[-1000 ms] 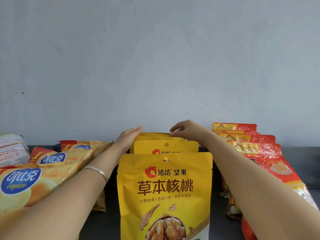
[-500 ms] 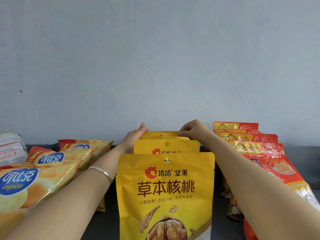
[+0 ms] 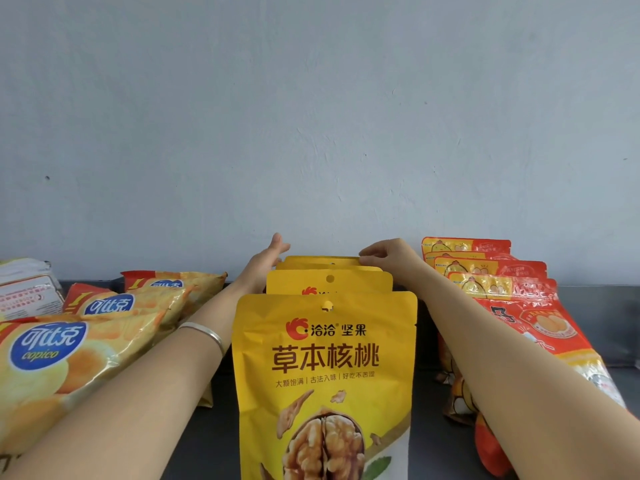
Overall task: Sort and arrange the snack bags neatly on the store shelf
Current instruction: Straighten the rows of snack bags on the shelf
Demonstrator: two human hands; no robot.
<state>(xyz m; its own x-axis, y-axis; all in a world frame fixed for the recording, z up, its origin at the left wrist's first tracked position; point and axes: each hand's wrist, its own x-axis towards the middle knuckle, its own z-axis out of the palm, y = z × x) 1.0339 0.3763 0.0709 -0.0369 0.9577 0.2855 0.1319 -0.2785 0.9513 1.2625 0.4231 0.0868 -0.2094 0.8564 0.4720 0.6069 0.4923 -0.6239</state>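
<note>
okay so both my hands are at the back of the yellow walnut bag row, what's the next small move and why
Probably press the left hand flat against the rearmost yellow bag and square it with the bags in front. The right hand already pinches that bag's top right corner, while the left hand is open and beside it rather than gripping. The rear bags' top edges sit slightly offset from the front walnut bag.

Perhaps narrow gaps beside walnut bags (image 3: 325, 358)

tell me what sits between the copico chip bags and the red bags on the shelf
In the head view, a row of yellow walnut bags stands between them, with both forearms reaching alongside it.
</note>
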